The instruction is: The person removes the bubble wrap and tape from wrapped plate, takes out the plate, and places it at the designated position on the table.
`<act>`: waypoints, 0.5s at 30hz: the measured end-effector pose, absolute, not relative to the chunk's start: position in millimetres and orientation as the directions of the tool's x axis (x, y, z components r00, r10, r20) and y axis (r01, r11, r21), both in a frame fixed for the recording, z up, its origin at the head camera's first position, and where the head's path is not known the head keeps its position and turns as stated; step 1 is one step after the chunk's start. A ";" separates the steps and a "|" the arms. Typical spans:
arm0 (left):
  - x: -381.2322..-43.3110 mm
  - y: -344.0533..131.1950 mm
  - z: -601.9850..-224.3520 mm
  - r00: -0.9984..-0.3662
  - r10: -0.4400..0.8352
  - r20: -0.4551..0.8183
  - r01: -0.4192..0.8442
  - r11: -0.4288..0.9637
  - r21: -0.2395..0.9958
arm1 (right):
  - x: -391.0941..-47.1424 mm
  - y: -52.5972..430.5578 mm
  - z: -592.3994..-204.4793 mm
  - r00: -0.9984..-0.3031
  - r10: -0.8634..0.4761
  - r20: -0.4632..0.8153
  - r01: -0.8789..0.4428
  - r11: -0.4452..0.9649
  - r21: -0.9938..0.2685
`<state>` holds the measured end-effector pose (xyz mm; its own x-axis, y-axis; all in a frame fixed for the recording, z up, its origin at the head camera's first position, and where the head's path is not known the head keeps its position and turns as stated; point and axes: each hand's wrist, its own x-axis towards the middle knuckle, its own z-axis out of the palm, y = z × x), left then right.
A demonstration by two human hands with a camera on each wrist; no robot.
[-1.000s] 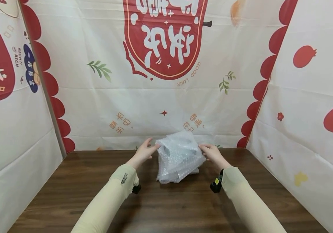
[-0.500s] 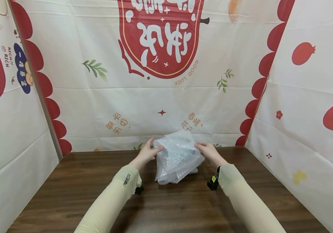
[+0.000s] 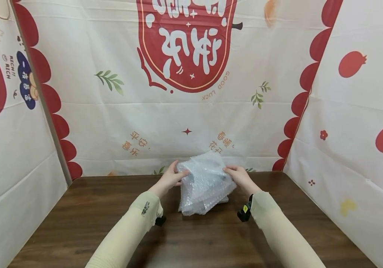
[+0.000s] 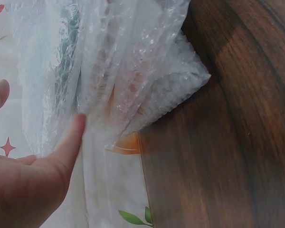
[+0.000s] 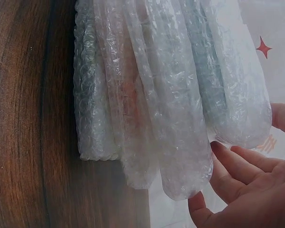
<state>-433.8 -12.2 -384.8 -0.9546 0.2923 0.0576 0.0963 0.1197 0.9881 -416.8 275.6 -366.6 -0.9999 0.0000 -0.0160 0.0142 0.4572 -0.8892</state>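
A white cloth printed in red was seen behind a dark wooden desk, and on the desk's far part the bubble-wrapped bundle was set between the two hands, which were framed by pale sleeves. At the bundle's one side its top layer was pinched by the right hand, the thumb being laid over the edge and the fingers tucked beneath. On the other side the wrap was touched by the left hand, its digits spread about the upper edge; whether it was firmly grasped could not be told. From the head only the bundle's upper face and a little of what lay under it were shown, whereas from the right wrist several stacked layers were revealed edge-on, with a greenish band among the upper ones. From the left wrist, a lower corner was shown against the desk.
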 end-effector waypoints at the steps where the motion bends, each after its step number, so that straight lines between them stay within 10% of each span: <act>1: -433.8 -12.3 -385.0 -0.954 0.296 0.056 0.094 0.117 0.989 | -416.4 275.5 -367.2 -1.000 0.005 -0.016 0.017 0.456 -0.890; 15: -428.2 -7.7 -379.7 -0.960 0.279 0.038 0.055 0.054 0.997 | -411.7 270.3 -365.0 -0.999 0.038 -0.009 0.024 0.422 -0.906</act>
